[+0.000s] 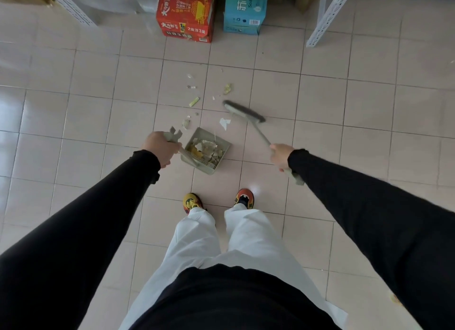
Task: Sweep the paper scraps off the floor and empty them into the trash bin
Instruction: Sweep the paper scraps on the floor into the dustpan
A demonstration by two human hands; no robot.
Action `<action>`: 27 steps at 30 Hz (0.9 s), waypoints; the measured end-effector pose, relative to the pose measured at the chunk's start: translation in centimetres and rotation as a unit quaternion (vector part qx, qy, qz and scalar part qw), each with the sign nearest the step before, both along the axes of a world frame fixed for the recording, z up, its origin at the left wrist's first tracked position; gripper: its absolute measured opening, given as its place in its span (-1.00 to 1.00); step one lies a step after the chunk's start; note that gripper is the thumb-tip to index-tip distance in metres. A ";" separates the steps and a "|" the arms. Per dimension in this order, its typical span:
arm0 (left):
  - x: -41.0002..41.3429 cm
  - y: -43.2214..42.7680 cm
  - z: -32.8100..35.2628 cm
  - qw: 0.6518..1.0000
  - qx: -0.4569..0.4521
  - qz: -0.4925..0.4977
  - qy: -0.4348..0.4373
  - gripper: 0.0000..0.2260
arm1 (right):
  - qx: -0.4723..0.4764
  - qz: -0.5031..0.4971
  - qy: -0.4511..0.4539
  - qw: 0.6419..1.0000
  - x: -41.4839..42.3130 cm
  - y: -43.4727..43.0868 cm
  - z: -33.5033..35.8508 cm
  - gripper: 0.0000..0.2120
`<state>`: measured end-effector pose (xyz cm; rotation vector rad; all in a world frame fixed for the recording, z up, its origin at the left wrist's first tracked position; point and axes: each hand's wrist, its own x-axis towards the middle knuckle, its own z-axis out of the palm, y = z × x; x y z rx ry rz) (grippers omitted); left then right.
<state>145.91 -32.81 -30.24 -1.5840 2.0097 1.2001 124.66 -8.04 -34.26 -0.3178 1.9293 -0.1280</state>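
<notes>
**Scraps half gathered, dustpan on the tiles**

I am looking down past white trousers and two bright shoes (193, 202). My left hand (161, 150) is gripping the dustpan (222, 145) handle, the pan sitting on the floor (320, 103) with scraps heaped inside. My right hand (282, 156) is clenching the broom (245, 113). Beyond it, loose paper scraps (194, 101) are lying scattered. Farther off, a red box (186, 13) and blue box (245, 14) are standing.

Glossy tiled floor (307, 103); matt plastic dustpan (222, 145); crumpled paper scraps (227, 88); printed cardboard boxes (186, 12); perforated metal shelf legs (325, 19).
</notes>
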 end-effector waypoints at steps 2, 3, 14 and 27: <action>0.1 -0.6 -0.2 1.000 0.006 0.011 -0.002 -0.85 | 0.001 0.047 -0.036 0.998 2.3 1.3 1.2 -0.53; 0.3 -0.8 -0.3 1.000 0.009 0.015 -0.001 -0.85 | -0.004 0.055 -0.062 0.997 3.3 2.5 1.6 -0.52; 1.1 -0.9 -0.6 1.000 0.010 0.013 0.001 -0.86 | -0.032 0.043 0.013 0.998 5.1 4.0 2.4 -0.52; 2.5 0.2 -1.6 1.000 0.005 0.018 -0.005 -0.85 | -0.026 0.032 -0.063 0.997 7.8 7.6 4.5 -0.62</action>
